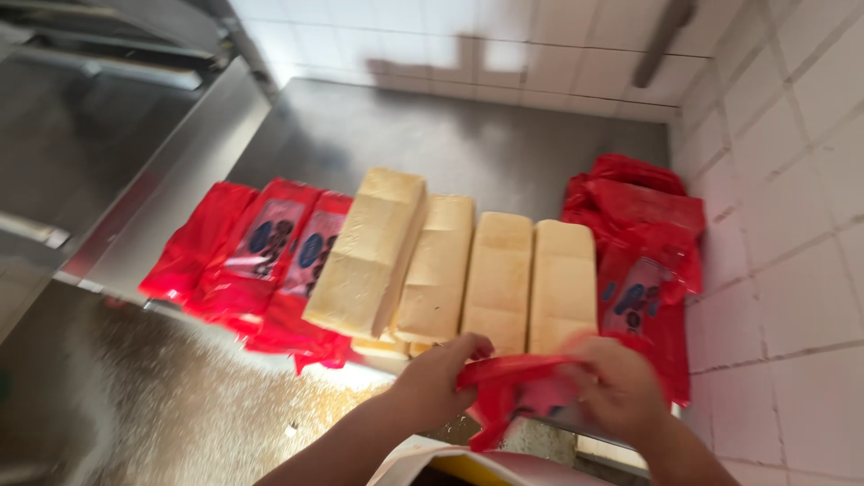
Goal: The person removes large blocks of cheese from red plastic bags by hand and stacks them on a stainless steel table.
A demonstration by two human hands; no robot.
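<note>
I have an empty red plastic bag (517,387) pinched between both hands at the near edge of the steel worktop (468,144), just in front of the loaves. My left hand (441,373) grips its left end with the fingers curled tight around the crumpled film; my right hand (616,387) clutches the other end, fingers closed over the plastic, so the bag is stretched and bunched between them.

Just beyond my hands four unwrapped pale yellow bread loaves (463,265) lie side by side on the worktop, their long sides touching; the leftmost one is tilted and rides partly over its neighbour. More loaf ends show underneath at the near edge.

To the left of the loaves three bagged loaves in red printed wrappers (261,247) lie close together. To the right, against the white tiled wall (792,180), sits a heap of red bags (643,243), some flat, some crumpled.
</note>
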